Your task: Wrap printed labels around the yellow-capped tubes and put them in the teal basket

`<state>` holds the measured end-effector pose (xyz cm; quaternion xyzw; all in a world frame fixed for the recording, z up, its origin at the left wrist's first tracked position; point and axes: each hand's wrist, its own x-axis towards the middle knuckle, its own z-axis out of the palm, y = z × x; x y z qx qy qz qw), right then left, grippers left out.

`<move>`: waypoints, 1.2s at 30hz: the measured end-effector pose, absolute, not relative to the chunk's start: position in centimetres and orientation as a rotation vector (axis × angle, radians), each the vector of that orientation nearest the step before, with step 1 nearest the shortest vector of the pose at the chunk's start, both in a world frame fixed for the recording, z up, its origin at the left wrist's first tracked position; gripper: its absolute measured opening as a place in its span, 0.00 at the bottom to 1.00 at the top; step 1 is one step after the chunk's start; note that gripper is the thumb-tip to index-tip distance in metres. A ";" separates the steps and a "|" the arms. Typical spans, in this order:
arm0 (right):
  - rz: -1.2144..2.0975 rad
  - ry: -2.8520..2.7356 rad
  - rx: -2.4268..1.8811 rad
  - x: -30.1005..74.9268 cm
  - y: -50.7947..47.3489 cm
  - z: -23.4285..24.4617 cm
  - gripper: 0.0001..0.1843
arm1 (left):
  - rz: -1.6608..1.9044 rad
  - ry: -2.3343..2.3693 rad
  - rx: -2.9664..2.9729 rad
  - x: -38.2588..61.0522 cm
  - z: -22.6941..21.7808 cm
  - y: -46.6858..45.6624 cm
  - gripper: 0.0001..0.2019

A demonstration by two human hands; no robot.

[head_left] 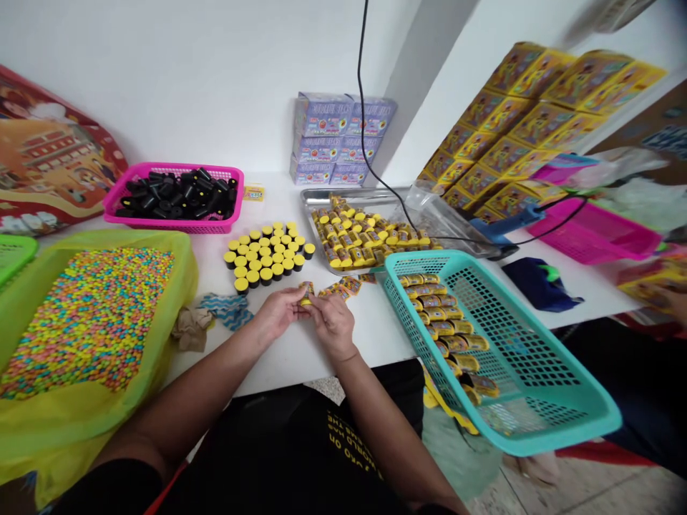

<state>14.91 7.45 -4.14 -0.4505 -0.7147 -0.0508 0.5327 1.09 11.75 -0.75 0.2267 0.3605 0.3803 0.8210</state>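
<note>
Over the white table my left hand (279, 311) and my right hand (333, 322) meet, fingers closed around one small canister (306, 292) with a yellow end and a printed wrap. My fingers cover much of it. Just beyond stand several black canisters with yellow lids (267, 261), grouped upright. Printed labels (343, 287) lie to the right of the held canister. Behind them a metal tray (308, 204) carries many wrapped yellow canisters (365, 239). Rows of wrapped canisters (445, 315) lie along the left side of a teal basket (537, 436).
At left a yellow-lined tub (185, 268) holds colourful candies (101, 307). A pink basket (177, 227) contains black canisters (182, 193). Purple boxes (327, 139) and yellow boxes (504, 129) are stacked behind. A black cable (361, 93) hangs across. Another person's hand (677, 304) shows at far right.
</note>
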 end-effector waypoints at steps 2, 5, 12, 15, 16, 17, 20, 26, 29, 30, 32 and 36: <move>-0.124 -1.698 -1.093 14.8 7.3 -4.0 0.10 | 0.811 0.757 0.496 1.0 -0.8 11.9 0.08; -0.096 -1.682 -1.132 14.6 7.3 -4.0 0.13 | 0.828 0.746 0.523 0.9 -0.8 11.9 0.10; -0.014 -1.688 -1.166 15.1 7.4 -4.6 0.13 | 0.841 0.750 0.474 1.5 -1.2 11.2 0.10; -0.070 -1.692 -1.189 15.3 7.4 -4.7 0.11 | 0.854 0.755 0.446 1.7 -1.3 11.0 0.10; -0.088 -1.688 -1.189 15.3 7.4 -4.7 0.11 | 0.851 0.755 0.439 1.7 -1.3 11.0 0.10; -0.101 -1.682 -1.181 15.3 7.4 -4.7 0.10 | 0.843 0.755 0.435 1.7 -1.3 11.0 0.10; -0.113 -1.648 -1.128 15.2 7.4 -4.6 0.09 | 0.811 0.761 0.438 1.6 -1.1 11.1 0.09; -0.009 -1.621 -1.138 15.2 7.4 -4.5 0.09 | 0.766 0.764 0.441 1.6 -1.3 11.1 0.08; 0.065 -1.598 -1.135 15.0 7.3 -4.2 0.09 | 0.770 0.756 0.460 1.5 -1.1 11.2 0.08; 0.102 -1.583 -1.143 14.9 7.3 -4.0 0.09 | 0.786 0.751 0.469 1.4 -0.9 11.3 0.09; 0.223 -1.551 -1.195 14.8 7.0 -3.3 0.08 | 0.844 0.751 0.498 1.3 -0.5 11.3 0.11; 0.371 -1.572 -1.396 15.1 6.0 -0.8 0.15 | 0.918 0.748 0.585 1.3 0.1 11.0 0.14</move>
